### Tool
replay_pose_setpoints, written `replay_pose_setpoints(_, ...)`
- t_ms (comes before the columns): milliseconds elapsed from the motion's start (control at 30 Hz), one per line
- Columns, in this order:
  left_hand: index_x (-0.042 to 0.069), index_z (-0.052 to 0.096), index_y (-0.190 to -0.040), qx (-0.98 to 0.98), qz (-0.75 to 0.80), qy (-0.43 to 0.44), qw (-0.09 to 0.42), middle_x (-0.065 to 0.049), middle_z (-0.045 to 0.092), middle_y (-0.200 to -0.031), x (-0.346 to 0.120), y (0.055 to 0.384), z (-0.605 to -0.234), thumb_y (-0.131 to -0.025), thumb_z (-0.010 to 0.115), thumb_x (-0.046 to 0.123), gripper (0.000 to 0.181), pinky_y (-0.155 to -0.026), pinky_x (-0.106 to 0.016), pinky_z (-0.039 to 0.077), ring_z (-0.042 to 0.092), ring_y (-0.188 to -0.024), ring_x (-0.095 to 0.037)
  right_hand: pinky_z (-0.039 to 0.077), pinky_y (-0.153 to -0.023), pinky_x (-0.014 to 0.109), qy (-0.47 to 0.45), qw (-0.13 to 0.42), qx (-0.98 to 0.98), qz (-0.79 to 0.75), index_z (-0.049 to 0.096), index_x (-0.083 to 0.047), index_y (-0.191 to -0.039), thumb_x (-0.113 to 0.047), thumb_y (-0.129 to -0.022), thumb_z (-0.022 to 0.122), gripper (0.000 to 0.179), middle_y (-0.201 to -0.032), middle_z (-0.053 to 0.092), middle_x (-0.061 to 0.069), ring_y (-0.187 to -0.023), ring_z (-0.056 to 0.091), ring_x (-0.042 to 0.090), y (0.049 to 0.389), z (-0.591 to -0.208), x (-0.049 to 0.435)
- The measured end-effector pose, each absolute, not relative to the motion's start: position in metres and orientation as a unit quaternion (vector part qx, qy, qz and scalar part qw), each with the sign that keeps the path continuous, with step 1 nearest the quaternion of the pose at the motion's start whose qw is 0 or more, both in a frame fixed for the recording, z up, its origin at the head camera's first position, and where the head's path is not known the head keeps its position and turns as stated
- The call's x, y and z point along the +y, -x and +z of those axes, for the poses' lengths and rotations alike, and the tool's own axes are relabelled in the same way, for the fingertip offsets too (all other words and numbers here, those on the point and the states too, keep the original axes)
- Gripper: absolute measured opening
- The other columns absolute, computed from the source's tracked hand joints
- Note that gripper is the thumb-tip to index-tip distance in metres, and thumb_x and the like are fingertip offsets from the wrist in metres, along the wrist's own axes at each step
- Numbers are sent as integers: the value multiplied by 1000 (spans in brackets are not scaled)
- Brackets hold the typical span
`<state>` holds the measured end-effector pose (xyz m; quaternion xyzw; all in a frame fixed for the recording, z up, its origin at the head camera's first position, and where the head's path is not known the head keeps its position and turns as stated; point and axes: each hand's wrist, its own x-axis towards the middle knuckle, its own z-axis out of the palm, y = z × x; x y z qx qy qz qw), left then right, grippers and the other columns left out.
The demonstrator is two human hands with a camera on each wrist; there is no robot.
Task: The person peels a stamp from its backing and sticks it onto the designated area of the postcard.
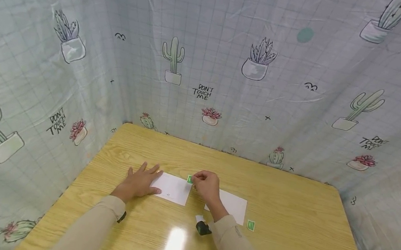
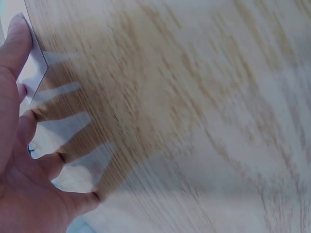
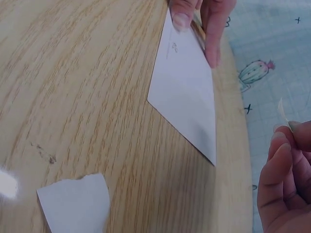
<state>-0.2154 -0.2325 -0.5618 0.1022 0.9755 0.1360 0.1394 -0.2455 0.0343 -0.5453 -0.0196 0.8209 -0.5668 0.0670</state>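
My left hand (image 1: 138, 183) lies with spread fingers at the left end of a white envelope (image 1: 173, 189), its thumb resting on the paper. In the left wrist view the other fingertips (image 2: 92, 201) touch the wooden table past the envelope's edge. My right hand (image 1: 209, 187) pinches a small green stamp (image 1: 190, 179) with a pale border between thumb and index finger. It is at the envelope's upper right corner in the head view. Seen edge-on in the right wrist view, the stamp (image 3: 282, 111) looks slightly curved and stands up from the fingertips.
A second white envelope (image 1: 233, 207) lies partly behind my right wrist. Another green stamp (image 1: 250, 225) is to its right on the table. A torn white paper scrap (image 3: 77, 204) lies nearer me. A cactus-print curtain (image 1: 209, 58) surrounds the table's far and side edges.
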Motion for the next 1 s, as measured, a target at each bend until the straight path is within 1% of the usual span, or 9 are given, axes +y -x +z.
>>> replay_pose_setpoints(267,16,39,-162,974,145,-108,137,-10,24,-174,-232,215,-562,-98,64,55,78,-112,-91,10,13,-158,-56,54,-57,25,15,64,827,-558,77,-1,-88,-8,-95,74,10,-76,71,9,-67,68,21,248,-553,33)
replay_pose_setpoints(433,17,40,-162,974,149,-103,137,-9,24,-175,-232,214,-562,-98,65,54,78,-112,-91,10,13,-158,-56,52,-55,23,19,63,836,-546,77,-1,-87,-6,-94,74,10,-73,70,7,-61,65,14,250,-560,30)
replay_pose_setpoints(533,16,40,-162,973,152,-105,137,-9,23,-175,-231,214,-563,-98,65,54,78,-111,-91,9,12,-158,-56,51,-54,21,13,66,838,-541,77,-2,-85,-6,-94,73,11,-71,70,6,-60,64,13,251,-562,28)
replay_pose_setpoints(700,16,40,-162,973,153,-106,136,-9,23,-175,-229,213,-562,-99,65,54,78,-111,-91,9,12,-158,-56,50,-52,20,0,69,836,-544,76,-2,-84,-6,-94,72,11,-71,71,8,-60,64,16,252,-565,26)
replay_pose_setpoints(933,16,39,-162,974,149,-100,137,-9,23,-175,-230,212,-558,-100,64,52,76,-112,-90,9,12,-159,-55,51,-52,20,11,74,836,-544,75,1,-86,-4,-94,72,10,-72,72,12,-61,67,19,255,-571,25)
replay_pose_setpoints(1000,16,39,-162,974,149,-101,137,-9,23,-175,-229,211,-557,-100,64,52,76,-112,-91,9,12,-159,-55,52,-52,20,10,78,838,-540,75,0,-85,-4,-94,72,10,-71,72,11,-60,66,18,256,-573,24)
